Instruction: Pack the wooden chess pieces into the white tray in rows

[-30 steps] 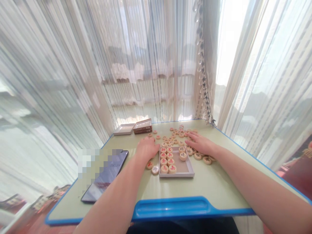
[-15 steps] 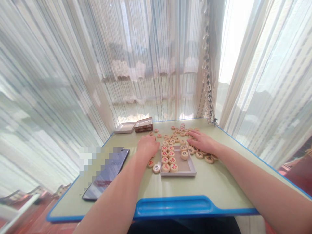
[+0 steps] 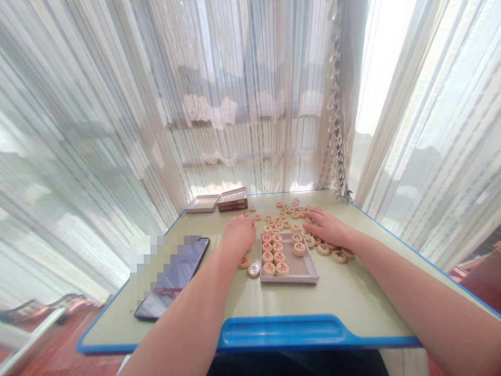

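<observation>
Round wooden Chinese chess pieces [image 3: 286, 225] lie scattered over the pale green tabletop. A shallow open box [image 3: 310, 271] in the middle holds two columns of red-marked pieces [image 3: 279, 256] on its left. Two dark-marked pieces [image 3: 299, 249] stand at its upper right. Left of the box, my left hand [image 3: 239, 233] rests low with its fingers curled under; what they hold, if anything, is hidden. A red-marked piece [image 3: 245, 261] and a pale piece [image 3: 254, 269] lie just below it. My right hand [image 3: 331, 228] spreads its fingers palm down over pieces right of the box.
A phone [image 3: 176, 279] lies at the left, partly covered by a pixelated patch. At the back left are an open box lid [image 3: 202, 203] and stacked brown boxes [image 3: 232, 200]. A blue rim [image 3: 284, 331] edges the table. Curtains [image 3: 250, 104] hang behind.
The fingers of my left hand have drawn in closer together. My right hand stays spread over the pieces. The whole view has shifted slightly, and the pieces in the box keep their arrangement.
</observation>
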